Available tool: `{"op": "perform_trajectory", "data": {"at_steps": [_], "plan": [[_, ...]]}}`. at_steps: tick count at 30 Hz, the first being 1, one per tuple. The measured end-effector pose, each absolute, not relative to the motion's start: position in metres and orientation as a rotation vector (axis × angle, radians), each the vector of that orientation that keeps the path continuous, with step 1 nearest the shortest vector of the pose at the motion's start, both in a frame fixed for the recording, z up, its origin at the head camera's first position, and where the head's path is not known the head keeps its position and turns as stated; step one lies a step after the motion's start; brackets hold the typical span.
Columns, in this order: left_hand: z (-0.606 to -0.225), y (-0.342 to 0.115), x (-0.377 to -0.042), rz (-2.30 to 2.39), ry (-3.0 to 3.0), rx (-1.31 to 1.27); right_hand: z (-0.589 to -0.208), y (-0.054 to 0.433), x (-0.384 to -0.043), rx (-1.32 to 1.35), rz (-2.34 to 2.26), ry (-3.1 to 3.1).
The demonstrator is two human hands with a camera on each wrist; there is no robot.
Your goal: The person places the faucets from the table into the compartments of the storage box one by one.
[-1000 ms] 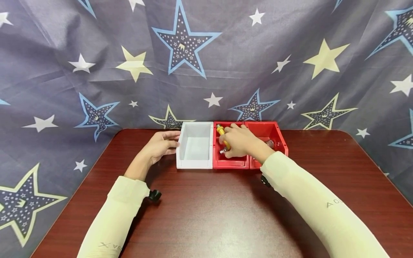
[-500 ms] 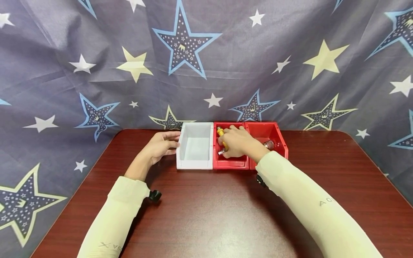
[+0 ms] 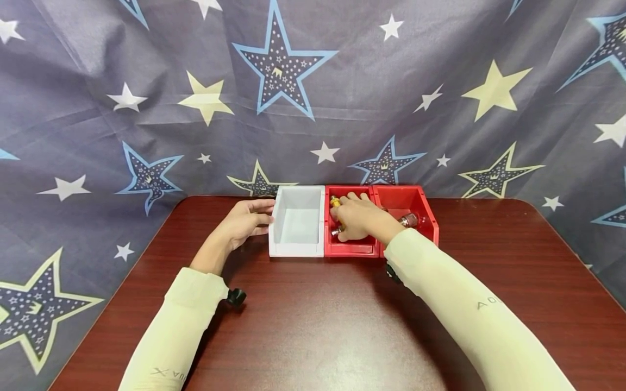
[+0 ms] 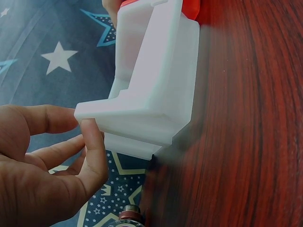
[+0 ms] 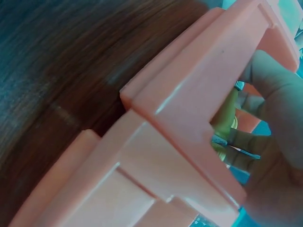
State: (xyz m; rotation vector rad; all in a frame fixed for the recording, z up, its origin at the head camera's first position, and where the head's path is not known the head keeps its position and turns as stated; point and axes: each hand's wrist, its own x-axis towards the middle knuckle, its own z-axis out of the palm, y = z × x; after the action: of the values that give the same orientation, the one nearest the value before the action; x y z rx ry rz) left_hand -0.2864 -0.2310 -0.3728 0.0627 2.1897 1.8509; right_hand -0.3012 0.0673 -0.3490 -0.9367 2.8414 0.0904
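Note:
In the head view, my left hand [image 3: 243, 222] is at the outer left wall of a white bin [image 3: 296, 250]. In the left wrist view, its fingertips touch the bin's rim, the fingers loosely bent. My right hand [image 3: 359, 219] reaches down into the middle red bin [image 3: 349, 250]. Its thumb and fingers close around a yellow fitting [image 3: 335, 201] with a metal end [image 3: 336, 232], whose middle is hidden under the hand. The right wrist view shows the yellow body between thumb and fingers, inside the bin walls.
A second red bin [image 3: 430, 217] joins the middle one on the right and holds a clear and brown cylindrical piece [image 3: 409, 220]. All three bins stand side by side at the back of the dark red wooden table [image 3: 313, 326], before a star-printed cloth [image 3: 274, 146].
My right hand has moved slightly left and lower into the middle red bin with the yellow fitting, uncovering more of the piece in the right bin. My left hand has stayed put.

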Motion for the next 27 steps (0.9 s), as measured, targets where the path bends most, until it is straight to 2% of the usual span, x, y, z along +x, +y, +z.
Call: {"op": "perform_trajectory", "data": {"at_steps": [27], "plan": [[-0.3712, -0.2302, -0.2848, 1.854, 2.180, 0.058, -0.3573, 0.0664, -0.3086, -0.880, 0.042, 2.749]]}}
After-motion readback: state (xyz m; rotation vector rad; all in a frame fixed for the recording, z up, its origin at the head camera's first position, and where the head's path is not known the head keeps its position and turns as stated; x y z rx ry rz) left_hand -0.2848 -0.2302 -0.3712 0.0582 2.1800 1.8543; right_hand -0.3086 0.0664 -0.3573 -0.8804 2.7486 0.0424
